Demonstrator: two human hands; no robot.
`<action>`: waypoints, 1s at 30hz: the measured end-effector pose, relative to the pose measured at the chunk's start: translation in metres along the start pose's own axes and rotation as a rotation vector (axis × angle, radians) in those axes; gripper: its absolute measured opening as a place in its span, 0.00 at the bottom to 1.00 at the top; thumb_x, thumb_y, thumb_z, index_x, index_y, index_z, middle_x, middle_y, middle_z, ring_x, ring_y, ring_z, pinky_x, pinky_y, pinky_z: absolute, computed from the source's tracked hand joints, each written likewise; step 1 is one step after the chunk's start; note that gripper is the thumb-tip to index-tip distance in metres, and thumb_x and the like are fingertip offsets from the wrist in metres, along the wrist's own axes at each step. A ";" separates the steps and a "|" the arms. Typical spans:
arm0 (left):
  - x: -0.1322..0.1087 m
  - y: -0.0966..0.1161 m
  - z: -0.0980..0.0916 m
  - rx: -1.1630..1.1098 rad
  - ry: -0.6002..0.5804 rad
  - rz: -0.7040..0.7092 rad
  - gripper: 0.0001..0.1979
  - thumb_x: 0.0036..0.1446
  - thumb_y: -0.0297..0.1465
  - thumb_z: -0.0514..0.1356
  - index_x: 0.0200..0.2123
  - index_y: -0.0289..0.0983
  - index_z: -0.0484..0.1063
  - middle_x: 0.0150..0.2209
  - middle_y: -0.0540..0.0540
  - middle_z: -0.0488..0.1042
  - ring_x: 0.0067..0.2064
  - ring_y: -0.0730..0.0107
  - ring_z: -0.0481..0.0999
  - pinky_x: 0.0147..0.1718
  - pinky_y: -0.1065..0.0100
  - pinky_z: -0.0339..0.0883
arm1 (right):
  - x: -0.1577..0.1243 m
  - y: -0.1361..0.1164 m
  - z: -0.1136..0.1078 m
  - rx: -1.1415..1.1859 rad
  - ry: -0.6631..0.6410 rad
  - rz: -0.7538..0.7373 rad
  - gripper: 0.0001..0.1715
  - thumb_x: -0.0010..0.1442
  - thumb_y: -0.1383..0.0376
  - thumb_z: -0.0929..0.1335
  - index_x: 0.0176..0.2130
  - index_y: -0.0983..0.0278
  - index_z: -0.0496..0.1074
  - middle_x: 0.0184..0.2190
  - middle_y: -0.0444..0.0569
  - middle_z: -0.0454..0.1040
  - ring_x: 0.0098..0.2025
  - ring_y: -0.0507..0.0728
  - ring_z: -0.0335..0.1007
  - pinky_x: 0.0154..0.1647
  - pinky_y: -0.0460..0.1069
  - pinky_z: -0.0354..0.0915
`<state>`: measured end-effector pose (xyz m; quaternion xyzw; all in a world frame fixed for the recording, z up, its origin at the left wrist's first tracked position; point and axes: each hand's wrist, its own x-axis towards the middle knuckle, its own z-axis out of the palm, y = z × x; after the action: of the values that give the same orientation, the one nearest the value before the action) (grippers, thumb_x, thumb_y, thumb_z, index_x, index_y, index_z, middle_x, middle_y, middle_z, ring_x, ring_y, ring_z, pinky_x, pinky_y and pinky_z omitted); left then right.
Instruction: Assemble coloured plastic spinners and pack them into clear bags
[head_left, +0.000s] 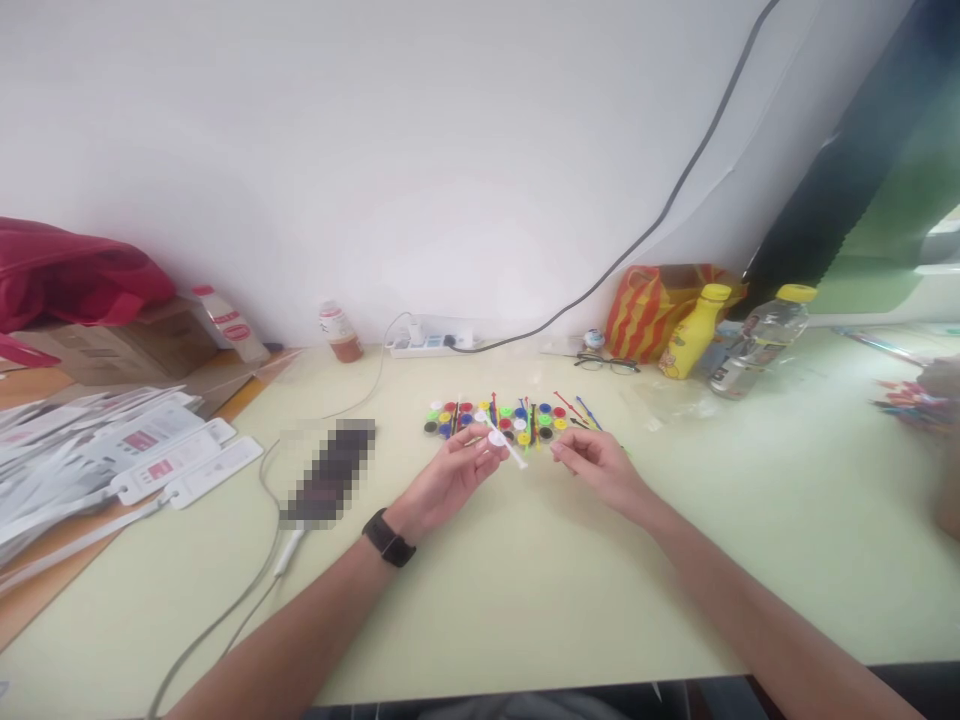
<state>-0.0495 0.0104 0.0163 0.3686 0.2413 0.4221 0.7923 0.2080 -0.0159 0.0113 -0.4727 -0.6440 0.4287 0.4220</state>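
My left hand, with a black watch on its wrist, pinches a small white plastic piece, a thin stick with a round disc at its upper end. To its right, my right hand has thumb and forefinger pressed together; whether anything tiny is between them I cannot make out. Just beyond both hands lie several coloured round discs in red, blue, yellow, green, white and black. Thin coloured sticks lie among them, and a few more sticks rest at the right end of the group. My hands partly hide the nearest discs.
A pixelated dark device with a cable lies left. Farther left is a pile of white tags. Along the wall stand a drink bottle, a power strip, glasses, a striped bag, a yellow bottle and a clear bottle.
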 end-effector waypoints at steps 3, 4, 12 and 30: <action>0.000 -0.001 0.002 0.065 0.001 -0.033 0.11 0.60 0.31 0.71 0.45 0.35 0.78 0.39 0.45 0.80 0.40 0.72 0.80 0.45 0.71 0.71 | 0.000 0.000 0.000 -0.015 -0.006 0.002 0.24 0.66 0.46 0.68 0.30 0.62 0.71 0.24 0.42 0.64 0.27 0.52 0.58 0.27 0.48 0.57; 0.000 -0.001 0.004 0.100 0.003 -0.048 0.12 0.60 0.31 0.71 0.46 0.35 0.78 0.39 0.45 0.80 0.39 0.72 0.79 0.44 0.70 0.71 | 0.000 0.000 0.000 -0.022 -0.014 0.000 0.24 0.66 0.46 0.67 0.30 0.62 0.71 0.24 0.42 0.63 0.26 0.52 0.58 0.27 0.48 0.57; -0.002 -0.011 0.012 0.458 -0.071 -0.069 0.13 0.63 0.39 0.68 0.38 0.34 0.77 0.37 0.44 0.79 0.36 0.69 0.80 0.39 0.68 0.70 | -0.005 -0.002 0.009 -0.009 -0.157 -0.087 0.18 0.66 0.49 0.69 0.37 0.62 0.72 0.29 0.42 0.67 0.28 0.52 0.58 0.29 0.48 0.57; -0.005 -0.022 0.014 0.760 -0.139 -0.008 0.15 0.58 0.41 0.70 0.36 0.34 0.80 0.36 0.41 0.82 0.38 0.64 0.79 0.42 0.63 0.72 | -0.015 -0.006 0.002 -0.302 -0.383 0.027 0.16 0.57 0.66 0.67 0.22 0.61 0.57 0.18 0.38 0.58 0.23 0.50 0.52 0.25 0.47 0.49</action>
<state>-0.0317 -0.0077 0.0075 0.6627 0.3275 0.2735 0.6154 0.2078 -0.0318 0.0149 -0.4488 -0.7627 0.4150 0.2110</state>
